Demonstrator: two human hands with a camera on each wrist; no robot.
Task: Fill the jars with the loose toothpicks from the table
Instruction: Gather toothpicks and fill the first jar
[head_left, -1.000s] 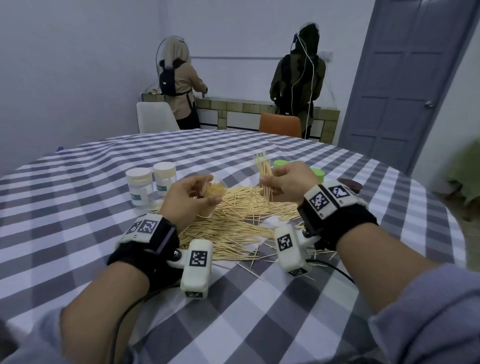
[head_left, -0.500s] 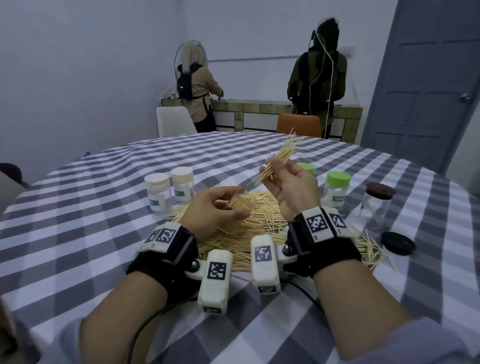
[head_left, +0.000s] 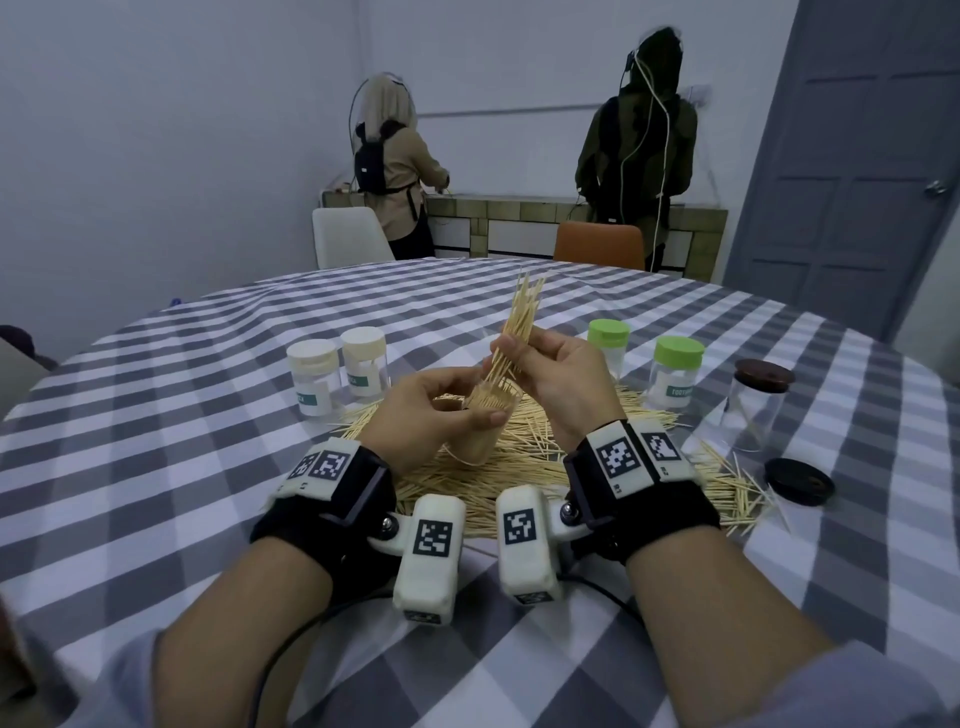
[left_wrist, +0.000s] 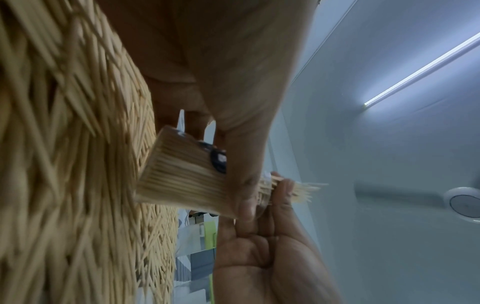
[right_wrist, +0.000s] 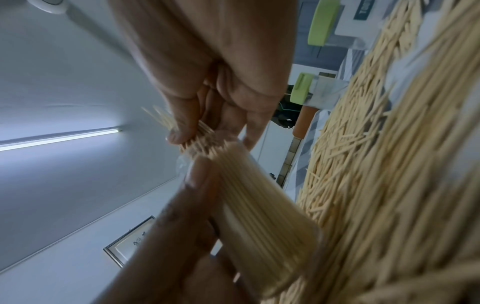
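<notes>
A: Why is the jar (head_left: 480, 423) tilted up off the tabletop (head_left: 156, 415) instead of standing on it?

B: The left hand (head_left: 423, 410) has its grip curled round the jar's wall, mouth leaning toward the right hand (head_left: 558, 384). My guess is that a slanted mouth lets sticks slide in along the ones already packed there.

A: And the right grip?

B: Pinched narrow on a bundle (head_left: 519, 332) of toothpicks, thumb against fingers. The lower ends sit just below that pinch, at the jar mouth and apparently entering it; the upper ends fan out well above the pinch.

A: Why pinch low rather than mid-length?

B: Probably to steer the tips. The jar looks nearly full in the wrist views, so the bundle has to be wedged in beside the rest.

A: Where are the remaining toothpicks?

B: The pile (head_left: 519, 457) lies directly under both grips, so anything that slips falls back onto it.

A: Other jars?

B: Capped ones stand beyond the grips, two cream-lidded (head_left: 337, 374) to the left, two green-lidded (head_left: 644, 364) to the right. Further right a clear jar (head_left: 753, 410) stands with a dark lid resting on top, and a loose lid (head_left: 799, 480) lies near it.
</notes>
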